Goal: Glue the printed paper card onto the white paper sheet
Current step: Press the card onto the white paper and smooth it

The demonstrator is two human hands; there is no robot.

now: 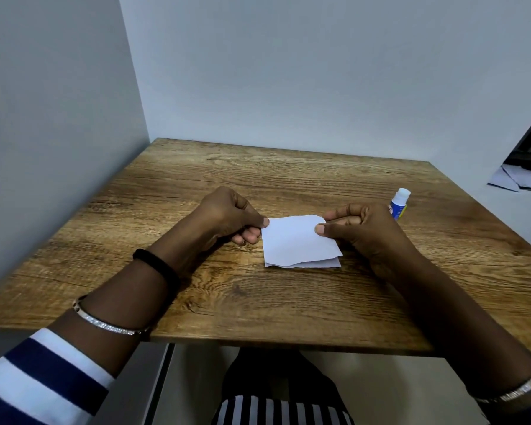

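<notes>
left hand (227, 216): closed in a pinch on the upper left corner of the white paper piece with a torn lower edge (298, 240); thumb on top, fingers curled under.
right hand (362, 231): pinching the upper right corner of the same piece; thumb flat on the top face, fingers curled behind.
paper stack: two white layers. A second white paper layer (325, 262) peeks out below the torn edge along the near side.
print: no printed face shows, so can't tell which layer is the card and which the sheet.
paper location: middle of the brown wood-grain table (258, 302), held between both hands. Near edge sits low by the tabletop; can't tell if it touches.
glue: small blue and white glue bottle with a white cap (399, 202), upright on the table just behind the right hand, partly hidden by the knuckles. Neither hand touches it.
left wrist: black band (157, 265); further up the forearm a thin silver bangle (105, 325), then a navy and white striped sleeve (43, 378).
right wrist: silver bangle (515, 391).
surroundings: plain grey walls (288, 72) on the left and far sides of the table; loose pale paper sheets (521, 182) at the right frame edge, off the table.
</notes>
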